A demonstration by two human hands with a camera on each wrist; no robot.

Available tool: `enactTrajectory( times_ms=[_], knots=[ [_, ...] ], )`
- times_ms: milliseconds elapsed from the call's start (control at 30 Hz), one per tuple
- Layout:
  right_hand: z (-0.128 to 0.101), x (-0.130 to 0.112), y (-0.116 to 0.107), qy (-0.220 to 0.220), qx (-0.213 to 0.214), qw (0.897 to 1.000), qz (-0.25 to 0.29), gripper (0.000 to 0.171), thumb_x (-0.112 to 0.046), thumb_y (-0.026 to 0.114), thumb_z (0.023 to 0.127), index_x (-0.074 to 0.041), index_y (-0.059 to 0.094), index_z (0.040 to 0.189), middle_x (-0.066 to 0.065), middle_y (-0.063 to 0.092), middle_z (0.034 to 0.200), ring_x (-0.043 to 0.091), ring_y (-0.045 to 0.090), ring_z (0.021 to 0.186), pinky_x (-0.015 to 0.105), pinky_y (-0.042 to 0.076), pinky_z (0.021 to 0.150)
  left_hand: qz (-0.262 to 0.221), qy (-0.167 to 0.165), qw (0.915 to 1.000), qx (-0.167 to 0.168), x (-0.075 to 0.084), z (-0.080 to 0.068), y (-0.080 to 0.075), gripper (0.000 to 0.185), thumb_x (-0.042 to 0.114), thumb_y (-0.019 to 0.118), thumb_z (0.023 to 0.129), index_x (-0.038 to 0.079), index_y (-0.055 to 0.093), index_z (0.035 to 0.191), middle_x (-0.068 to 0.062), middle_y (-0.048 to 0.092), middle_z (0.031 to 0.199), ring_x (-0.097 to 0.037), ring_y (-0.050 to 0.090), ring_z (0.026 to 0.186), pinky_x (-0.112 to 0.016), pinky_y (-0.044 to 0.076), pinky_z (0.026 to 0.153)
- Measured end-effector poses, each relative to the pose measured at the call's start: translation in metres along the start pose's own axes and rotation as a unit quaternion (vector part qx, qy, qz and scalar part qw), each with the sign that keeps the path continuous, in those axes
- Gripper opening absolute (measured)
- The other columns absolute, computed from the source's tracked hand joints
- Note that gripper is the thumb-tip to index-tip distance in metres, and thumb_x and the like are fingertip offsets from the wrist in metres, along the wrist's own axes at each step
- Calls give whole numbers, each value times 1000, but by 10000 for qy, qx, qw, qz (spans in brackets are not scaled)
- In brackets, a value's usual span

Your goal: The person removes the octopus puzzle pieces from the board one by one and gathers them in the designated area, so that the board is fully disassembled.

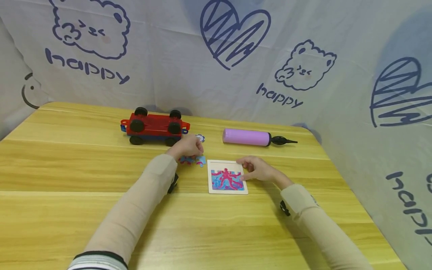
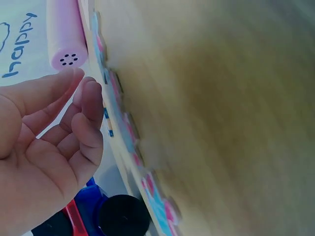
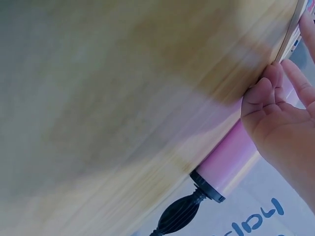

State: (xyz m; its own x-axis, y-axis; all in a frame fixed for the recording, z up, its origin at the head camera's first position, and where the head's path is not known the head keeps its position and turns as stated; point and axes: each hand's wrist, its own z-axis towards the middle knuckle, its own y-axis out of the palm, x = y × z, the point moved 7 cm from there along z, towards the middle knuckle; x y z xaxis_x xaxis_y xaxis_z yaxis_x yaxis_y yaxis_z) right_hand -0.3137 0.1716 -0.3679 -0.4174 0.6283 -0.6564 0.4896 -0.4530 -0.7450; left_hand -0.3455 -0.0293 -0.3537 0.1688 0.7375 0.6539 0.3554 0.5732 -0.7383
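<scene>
Puzzle pieces (image 1: 193, 160) lie loose left of the puzzle board (image 1: 227, 176); my left hand (image 1: 186, 147) hovers relaxed above them, right hand (image 1: 258, 169) steadies the board; a careless reach may scatter them

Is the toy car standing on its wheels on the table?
No, in the head view the toy car lies upside down on the table, with its black wheels pointing up.

I see smooth, glossy wood-grain table (image 1: 67, 165); near my right hand (image 1: 258, 168), a puzzle board (image 1: 227, 164), probably matt card.
</scene>
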Motion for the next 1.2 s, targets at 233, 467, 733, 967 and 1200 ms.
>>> enactTrajectory(
  times_ms=[233,467,733,967,1200],
  knots=[
    [0,-6,0,-102,-46,9998,-171,45,-5,69,76,8,53,116,11,51,88,20,42,71,26,37,63,112,101,9998,-160,10,-1,5,10,7,61,83,0,65,87,-5,58,75,-14,50,63,-23,45,59],
    [3,-19,2,-202,-220,9987,-423,41,1,69,74,6,56,113,9,54,84,15,44,66,24,40,59,204,464,9985,-204,20,-4,7,8,7,62,82,0,67,85,-4,61,75,-14,50,64,-24,44,60],
    [6,-28,11,-439,-561,9968,-352,38,7,63,75,7,56,112,11,57,88,13,49,67,24,44,61,158,718,9967,-345,29,-5,13,7,7,65,80,0,66,79,-6,61,69,-12,49,59,-24,43,59],
    [8,-32,16,-734,-587,9953,-249,38,-4,68,77,6,57,112,9,54,81,12,39,60,21,35,55,-25,444,9971,-613,29,-5,22,5,7,63,82,2,66,82,-6,60,68,-12,48,55,-21,40,53],
    [8,-30,18,-483,-389,9978,-247,39,-8,70,76,4,60,111,6,50,80,11,38,62,22,35,57,-2,429,9969,-658,32,-5,26,5,7,64,81,4,67,83,-4,61,73,-13,50,58,-21,40,52]
  ],
)
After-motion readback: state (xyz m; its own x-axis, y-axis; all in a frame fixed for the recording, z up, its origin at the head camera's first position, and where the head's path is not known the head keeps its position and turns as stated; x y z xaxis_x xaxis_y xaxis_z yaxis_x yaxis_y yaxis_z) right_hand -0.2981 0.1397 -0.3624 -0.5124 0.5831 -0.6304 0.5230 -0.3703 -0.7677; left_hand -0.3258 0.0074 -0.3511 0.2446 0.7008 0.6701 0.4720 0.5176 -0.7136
